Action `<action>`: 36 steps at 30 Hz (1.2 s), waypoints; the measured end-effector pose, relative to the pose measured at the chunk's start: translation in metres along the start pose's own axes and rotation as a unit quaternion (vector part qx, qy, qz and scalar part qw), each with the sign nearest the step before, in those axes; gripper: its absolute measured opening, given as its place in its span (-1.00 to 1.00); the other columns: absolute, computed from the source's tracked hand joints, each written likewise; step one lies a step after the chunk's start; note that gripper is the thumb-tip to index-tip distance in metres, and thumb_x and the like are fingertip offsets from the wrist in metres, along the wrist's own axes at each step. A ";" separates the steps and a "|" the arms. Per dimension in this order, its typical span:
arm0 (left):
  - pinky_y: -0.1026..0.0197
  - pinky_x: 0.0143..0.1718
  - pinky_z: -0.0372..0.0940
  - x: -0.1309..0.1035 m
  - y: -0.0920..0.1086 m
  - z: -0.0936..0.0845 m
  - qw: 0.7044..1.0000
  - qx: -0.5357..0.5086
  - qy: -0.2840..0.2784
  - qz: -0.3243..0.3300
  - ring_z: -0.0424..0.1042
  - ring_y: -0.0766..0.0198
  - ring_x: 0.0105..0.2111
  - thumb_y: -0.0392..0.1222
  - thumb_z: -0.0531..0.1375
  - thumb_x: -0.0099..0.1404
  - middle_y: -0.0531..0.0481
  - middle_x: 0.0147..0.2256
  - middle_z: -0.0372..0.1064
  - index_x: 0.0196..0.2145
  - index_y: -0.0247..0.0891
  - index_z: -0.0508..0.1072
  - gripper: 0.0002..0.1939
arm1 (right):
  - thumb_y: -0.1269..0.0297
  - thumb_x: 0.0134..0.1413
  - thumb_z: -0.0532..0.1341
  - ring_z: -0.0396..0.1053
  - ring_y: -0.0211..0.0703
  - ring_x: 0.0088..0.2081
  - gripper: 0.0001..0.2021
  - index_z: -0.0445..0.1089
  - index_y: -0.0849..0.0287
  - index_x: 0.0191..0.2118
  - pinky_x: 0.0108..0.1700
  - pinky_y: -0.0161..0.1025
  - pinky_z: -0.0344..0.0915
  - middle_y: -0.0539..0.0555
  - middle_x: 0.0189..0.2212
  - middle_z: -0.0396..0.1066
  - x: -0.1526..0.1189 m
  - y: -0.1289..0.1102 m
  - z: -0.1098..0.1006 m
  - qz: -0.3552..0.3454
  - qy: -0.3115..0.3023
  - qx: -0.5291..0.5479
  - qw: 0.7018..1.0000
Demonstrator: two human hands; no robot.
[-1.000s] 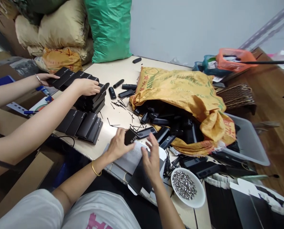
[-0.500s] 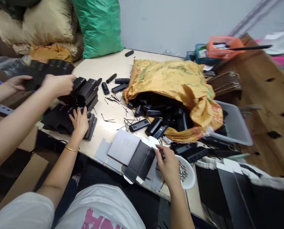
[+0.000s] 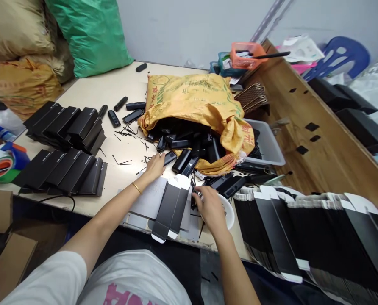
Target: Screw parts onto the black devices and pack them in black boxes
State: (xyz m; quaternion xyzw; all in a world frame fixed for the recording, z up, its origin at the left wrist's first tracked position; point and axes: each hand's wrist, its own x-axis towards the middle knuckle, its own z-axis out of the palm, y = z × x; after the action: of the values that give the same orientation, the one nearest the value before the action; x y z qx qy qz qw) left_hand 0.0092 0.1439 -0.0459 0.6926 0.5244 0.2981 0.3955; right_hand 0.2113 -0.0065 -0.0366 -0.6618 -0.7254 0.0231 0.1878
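My left hand [image 3: 155, 168] has its fingers closed round the near end of a black device [image 3: 170, 158] in front of the yellow sack [image 3: 192, 101]. Over the white bowl [image 3: 229, 214] of small metal parts, my right hand [image 3: 210, 205] reaches down with curled fingers beside thin black sticks; whether it pinches any of them is hidden. Between my hands lies an unfolded black box [image 3: 170, 207], its white flaps showing, on a grey plate [image 3: 147, 202]. More black devices spill from the sack's mouth.
Closed black boxes [image 3: 62, 167] stand in two groups at the left. Flat black cartons [image 3: 322, 237] are stacked at the right. Behind are a green sack [image 3: 90, 38], a clear bin [image 3: 276, 148] and a wooden board [image 3: 329, 140].
My left hand has left the black boxes and moved right to a device. The other person's hands are gone from view. My right hand has moved to the bowl; the view has turned right.
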 end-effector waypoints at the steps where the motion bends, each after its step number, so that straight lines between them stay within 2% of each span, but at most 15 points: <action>1: -0.05 0.08 0.10 0.003 -0.002 -0.003 1.000 -0.007 -0.008 0.006 0.32 -0.03 -0.01 -0.36 0.29 -0.05 -0.28 -0.11 0.36 -0.08 -0.33 0.37 -0.49 | 0.26 0.13 0.09 0.30 0.01 -0.28 -0.87 0.33 0.15 -0.26 -0.27 -0.09 0.26 0.14 -0.35 0.36 -0.008 0.009 -0.003 0.038 0.016 -0.010 0.999; 3: -0.01 0.08 0.11 0.000 -0.006 -0.012 0.997 -0.059 -0.032 0.024 0.32 0.03 0.00 -0.33 0.28 -0.02 -0.23 -0.07 0.37 -0.05 -0.27 0.37 -0.49 | 0.27 0.11 0.06 0.29 0.00 -0.34 -0.87 0.31 0.13 -0.37 -0.32 -0.11 0.24 0.12 -0.43 0.35 -0.024 0.025 -0.005 0.096 0.014 -0.017 0.995; 6: 0.06 0.09 0.13 -0.018 -0.008 -0.022 0.966 -0.241 -0.087 0.023 0.30 0.10 0.04 -0.26 0.26 0.04 -0.19 0.03 0.31 0.00 -0.24 0.34 -0.48 | 0.31 0.06 0.03 0.30 -0.03 -0.36 -0.86 0.26 0.11 -0.47 -0.31 -0.12 0.24 0.08 -0.48 0.34 -0.040 0.039 0.002 0.108 -0.028 0.023 0.993; 10: 0.12 -0.14 0.32 -0.041 0.000 -0.026 0.899 -0.408 -0.137 -0.085 0.47 0.19 -0.26 -0.17 0.21 0.10 -0.13 -0.16 0.41 -0.05 -0.27 0.34 -0.58 | 0.26 0.06 0.02 0.31 -0.03 -0.35 -0.85 0.26 0.11 -0.46 -0.28 -0.09 0.24 0.09 -0.46 0.35 -0.040 0.039 0.009 0.125 -0.013 0.055 0.991; 11: 0.12 -0.18 0.33 -0.045 0.003 -0.028 0.899 -0.403 -0.133 -0.106 0.47 0.21 -0.33 -0.17 0.21 0.10 -0.11 -0.23 0.42 -0.10 -0.29 0.36 -0.61 | 0.24 0.06 0.02 0.31 -0.03 -0.36 -0.84 0.26 0.11 -0.46 -0.28 -0.09 0.24 0.10 -0.46 0.36 -0.038 0.039 0.008 0.134 -0.004 0.058 0.989; 13: 0.11 -0.16 0.33 -0.050 0.008 -0.034 0.929 -0.339 -0.103 -0.104 0.46 0.21 -0.34 -0.21 0.23 0.06 -0.08 -0.27 0.43 -0.14 -0.30 0.39 -0.64 | 0.23 0.05 0.01 0.31 -0.03 -0.37 -0.83 0.27 0.11 -0.47 -0.28 -0.08 0.25 0.11 -0.45 0.36 -0.037 0.040 0.005 0.153 0.017 0.065 0.986; 16: 0.07 0.00 0.24 -0.057 0.017 -0.049 0.981 -0.192 -0.026 -0.024 0.41 0.13 -0.14 -0.30 0.26 0.00 -0.07 -0.16 0.43 -0.12 -0.20 0.42 -0.58 | 0.23 0.00 0.05 0.30 -0.07 -0.42 -0.84 0.29 0.11 -0.49 -0.32 -0.11 0.26 0.08 -0.49 0.36 -0.038 0.041 -0.003 0.188 0.054 0.099 0.976; 19: 0.08 0.02 0.21 -0.066 0.028 -0.057 0.986 -0.162 0.033 -0.005 0.39 0.14 -0.12 -0.29 0.31 -0.03 -0.04 -0.18 0.44 -0.19 -0.17 0.45 -0.63 | 0.18 -0.03 0.14 0.30 -0.16 -0.50 -0.85 0.35 0.13 -0.45 -0.40 -0.18 0.28 0.04 -0.52 0.37 -0.032 0.028 -0.007 0.247 0.105 0.223 0.937; 21: 0.10 -0.01 0.25 -0.071 0.035 -0.054 0.957 -0.278 0.064 -0.045 0.40 0.18 -0.16 -0.23 0.34 -0.03 -0.03 -0.21 0.43 -0.24 -0.20 0.44 -0.66 | 0.15 -0.08 0.24 0.33 -0.19 -0.50 -0.81 0.37 0.16 -0.40 -0.41 -0.21 0.31 0.04 -0.50 0.40 -0.019 0.005 -0.006 0.269 0.131 0.361 0.883; 22: 0.10 -0.03 0.27 -0.072 0.037 -0.050 0.924 -0.366 0.073 -0.081 0.40 0.20 -0.17 -0.18 0.34 0.00 -0.03 -0.22 0.42 -0.23 -0.21 0.43 -0.66 | 0.14 -0.11 0.28 0.35 -0.19 -0.48 -0.79 0.38 0.17 -0.39 -0.41 -0.22 0.33 0.05 -0.47 0.41 -0.011 -0.010 -0.005 0.270 0.137 0.431 0.850; 25: 0.06 -0.07 0.32 -0.072 0.040 -0.039 0.766 -0.604 0.065 -0.209 0.43 0.22 -0.18 -0.08 0.24 0.16 -0.04 -0.24 0.42 -0.24 -0.24 0.38 -0.75 | 0.14 -0.14 0.34 0.38 -0.21 -0.45 -0.76 0.38 0.17 -0.39 -0.38 -0.22 0.38 0.03 -0.46 0.43 0.014 -0.059 0.000 0.263 0.129 0.564 0.772; 27: 0.06 -0.06 0.34 -0.072 0.040 -0.036 0.695 -0.670 0.064 -0.253 0.44 0.24 -0.20 -0.13 0.18 0.24 -0.05 -0.26 0.43 -0.28 -0.26 0.37 -0.84 | 0.16 -0.12 0.34 0.39 -0.22 -0.44 -0.77 0.38 0.18 -0.38 -0.35 -0.22 0.39 0.03 -0.44 0.44 0.027 -0.086 0.004 0.257 0.133 0.602 0.744; 29: 0.10 -0.05 0.35 -0.073 0.039 -0.036 0.675 -0.687 0.078 -0.256 0.44 0.27 -0.19 -0.22 0.16 0.27 -0.05 -0.24 0.44 -0.29 -0.28 0.38 -0.91 | 0.18 -0.09 0.32 0.40 -0.24 -0.44 -0.79 0.38 0.18 -0.37 -0.32 -0.22 0.39 0.04 -0.41 0.47 0.034 -0.102 0.005 0.254 0.137 0.617 0.732; 31: 0.12 -0.05 0.36 -0.074 0.038 -0.038 0.676 -0.686 0.084 -0.253 0.45 0.26 -0.18 -0.25 0.15 0.27 -0.06 -0.22 0.45 -0.26 -0.29 0.38 -0.92 | 0.19 -0.05 0.31 0.40 -0.25 -0.44 -0.81 0.38 0.19 -0.35 -0.30 -0.21 0.38 0.07 -0.39 0.48 0.036 -0.109 0.006 0.252 0.139 0.620 0.730; 36: 0.14 -0.05 0.37 -0.079 0.036 -0.038 0.678 -0.688 0.070 -0.249 0.44 0.25 -0.14 -0.22 0.16 0.27 -0.10 -0.21 0.46 -0.25 -0.32 0.40 -0.87 | 0.19 0.00 0.27 0.41 -0.23 -0.42 -0.82 0.38 0.20 -0.33 -0.27 -0.19 0.39 0.07 -0.37 0.47 0.035 -0.109 0.009 0.235 0.156 0.608 0.743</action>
State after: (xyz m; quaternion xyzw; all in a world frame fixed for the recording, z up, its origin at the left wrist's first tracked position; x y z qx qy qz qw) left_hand -0.0255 0.0720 0.0046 0.0457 0.3503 0.5128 0.7825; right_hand 0.1028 0.0162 -0.0052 -0.5511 -0.3400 0.3992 0.6491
